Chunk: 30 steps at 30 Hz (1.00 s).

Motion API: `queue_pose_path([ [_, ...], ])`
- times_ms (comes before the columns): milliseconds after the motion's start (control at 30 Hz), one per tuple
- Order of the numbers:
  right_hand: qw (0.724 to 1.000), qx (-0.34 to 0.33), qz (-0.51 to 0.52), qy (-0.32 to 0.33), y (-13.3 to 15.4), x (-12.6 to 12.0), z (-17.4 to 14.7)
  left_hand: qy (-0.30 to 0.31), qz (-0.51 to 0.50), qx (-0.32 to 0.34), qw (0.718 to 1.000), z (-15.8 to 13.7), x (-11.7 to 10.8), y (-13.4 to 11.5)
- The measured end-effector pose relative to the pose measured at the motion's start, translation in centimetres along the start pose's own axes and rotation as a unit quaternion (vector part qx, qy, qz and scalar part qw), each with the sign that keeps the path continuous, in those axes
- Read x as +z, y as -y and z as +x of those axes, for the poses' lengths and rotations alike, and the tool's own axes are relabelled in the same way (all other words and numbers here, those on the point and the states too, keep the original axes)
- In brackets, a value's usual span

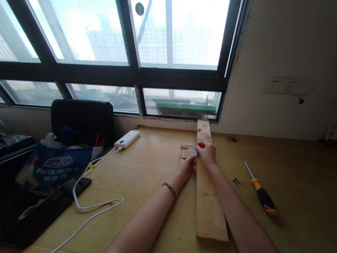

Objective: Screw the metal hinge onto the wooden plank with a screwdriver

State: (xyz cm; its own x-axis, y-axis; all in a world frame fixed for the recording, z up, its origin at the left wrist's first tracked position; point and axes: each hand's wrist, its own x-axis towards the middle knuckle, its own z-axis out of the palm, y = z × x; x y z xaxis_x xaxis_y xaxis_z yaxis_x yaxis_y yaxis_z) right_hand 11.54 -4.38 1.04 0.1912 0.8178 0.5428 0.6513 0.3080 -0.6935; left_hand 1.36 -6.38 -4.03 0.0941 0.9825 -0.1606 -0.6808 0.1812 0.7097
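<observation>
A long wooden board (211, 209) lies lengthwise on the table, its far end near the window sill. Against its left edge is a short wooden piece (186, 148). Where the two meet, a small shiny metal piece (195, 151) sits between my fingers; its exact kind is too small to make out. My left hand (186, 165) pinches it from the near left side. From the right, my right hand (206, 152) rests over the board with fingertips closed on the same metal piece. The fingers partly hide it.
To the right lie several screws (236, 183) and a screwdriver (261, 193) with a yellow and black handle. A white power bank (127, 139) with a white cable (99, 206) is on the left. Beyond the table's left edge stand a black chair (82, 121) and a blue bag (55, 168).
</observation>
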Motion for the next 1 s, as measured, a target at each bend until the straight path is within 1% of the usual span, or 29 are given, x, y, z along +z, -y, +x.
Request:
queue_pose_path([
  [133,0.999,-0.029,-0.017,0.014,0.1,-0.1,0.0,-0.006,-0.001,0.005,1.000,-0.1,0.1,0.0],
  [267,0.993,-0.088,-0.072,0.026,0.2,-0.5,-0.1,-0.003,-0.004,0.005,1.000,0.0,0.1,0.0],
  [367,0.990,-0.115,-0.076,0.033,0.2,-0.8,0.0,-0.006,-0.001,0.004,1.000,0.1,0.1,0.0],
  [433,0.993,-0.099,-0.045,0.041,-0.2,-0.8,0.1,-0.009,-0.001,0.004,1.000,0.0,0.1,-0.1],
  [600,0.997,-0.005,0.029,0.067,-1.8,-0.7,0.5,-0.005,-0.004,0.005,1.000,0.0,0.0,-0.1],
  [667,0.996,0.014,0.045,0.078,-2.2,-0.7,0.5,-0.002,0.001,0.004,1.000,0.0,0.0,-0.1],
  [767,0.995,0.021,0.052,0.088,-2.3,-0.7,0.4,0.005,0.008,0.006,1.000,0.1,-0.1,0.0],
  [900,0.995,0.015,0.036,0.089,-2.2,-0.6,0.2,0.005,0.013,0.003,1.000,0.1,0.0,0.0],
  [1000,0.994,0.025,0.056,0.088,-2.2,-0.5,0.3,0.005,0.008,0.000,1.000,0.1,0.0,0.1],
])
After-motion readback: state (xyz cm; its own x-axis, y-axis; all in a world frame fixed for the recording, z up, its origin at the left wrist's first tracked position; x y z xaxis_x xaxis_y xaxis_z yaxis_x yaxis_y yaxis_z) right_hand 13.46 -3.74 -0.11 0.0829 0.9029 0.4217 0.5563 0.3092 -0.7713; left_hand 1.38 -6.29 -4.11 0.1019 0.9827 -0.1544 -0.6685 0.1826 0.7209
